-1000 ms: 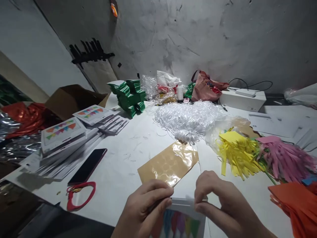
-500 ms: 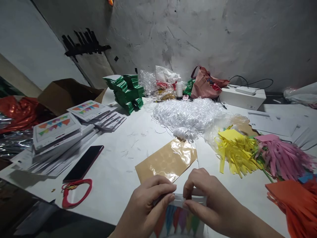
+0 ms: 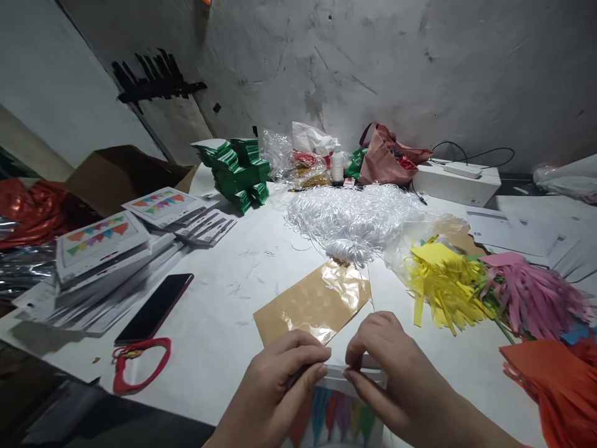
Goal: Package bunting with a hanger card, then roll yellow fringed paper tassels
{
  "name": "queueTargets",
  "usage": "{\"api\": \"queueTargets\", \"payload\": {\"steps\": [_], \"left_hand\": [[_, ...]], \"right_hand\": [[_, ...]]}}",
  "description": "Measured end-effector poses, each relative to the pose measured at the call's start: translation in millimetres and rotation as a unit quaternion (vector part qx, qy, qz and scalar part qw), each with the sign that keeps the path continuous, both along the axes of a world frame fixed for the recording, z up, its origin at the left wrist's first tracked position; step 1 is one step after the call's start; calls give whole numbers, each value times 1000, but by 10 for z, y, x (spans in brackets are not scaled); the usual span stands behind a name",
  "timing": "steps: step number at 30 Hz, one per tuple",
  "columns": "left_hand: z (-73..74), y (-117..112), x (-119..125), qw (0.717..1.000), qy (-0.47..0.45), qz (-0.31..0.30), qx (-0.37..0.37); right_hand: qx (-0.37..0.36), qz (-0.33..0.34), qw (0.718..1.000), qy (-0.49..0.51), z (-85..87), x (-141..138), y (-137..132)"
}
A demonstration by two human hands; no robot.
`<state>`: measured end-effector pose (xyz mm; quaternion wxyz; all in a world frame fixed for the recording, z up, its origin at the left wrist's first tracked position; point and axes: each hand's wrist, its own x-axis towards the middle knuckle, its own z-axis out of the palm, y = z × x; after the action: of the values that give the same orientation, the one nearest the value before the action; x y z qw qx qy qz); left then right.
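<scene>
Close to me is a packet (image 3: 342, 417) with a row of coloured pennants showing on its front; whether they are printed or real I cannot tell. My left hand (image 3: 284, 376) is closed, its thumb and fingers pinching the packet's pale top edge. A short way to the right, my right hand (image 3: 394, 370) pinches the same edge with thumb and bent forefinger. The packet's lower part runs out of view, and my hands cover its upper corners. Just beyond lies a tan sheet (image 3: 298, 305) with glossy clear plastic on it.
Stacked bunting cards (image 3: 100, 246), a phone (image 3: 156, 308) and a red cord loop (image 3: 142, 367) lie left. Behind are green cut pieces (image 3: 240, 174) and a heap of white string (image 3: 352, 214). Yellow (image 3: 443, 283), pink (image 3: 534, 289) and orange fringed bundles (image 3: 550, 379) lie right.
My hands keep their pinch on the packet's top edge and have barely moved. The view has shifted very slightly.
</scene>
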<state>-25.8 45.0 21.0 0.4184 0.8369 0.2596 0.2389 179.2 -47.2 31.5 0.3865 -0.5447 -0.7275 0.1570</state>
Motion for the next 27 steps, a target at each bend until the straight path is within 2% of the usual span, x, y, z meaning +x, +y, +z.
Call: {"api": "queueTargets", "payload": {"steps": [8, 14, 19, 22, 27], "left_hand": [[-30, 16, 6, 1000, 2, 13, -3], [-50, 8, 7, 1000, 9, 22, 11], [-46, 8, 25, 1000, 10, 19, 16], [-31, 9, 30, 1000, 6, 16, 10], [-10, 0, 7, 1000, 12, 7, -28]], "right_hand": [[51, -6, 999, -13, -92, 7, 6], [76, -52, 996, 1, -245, -32, -44], [113, -39, 992, -29, -278, -45, -43], [141, -43, 987, -56, -325, -48, -57], [163, -39, 985, -44, -456, -44, -113]]}}
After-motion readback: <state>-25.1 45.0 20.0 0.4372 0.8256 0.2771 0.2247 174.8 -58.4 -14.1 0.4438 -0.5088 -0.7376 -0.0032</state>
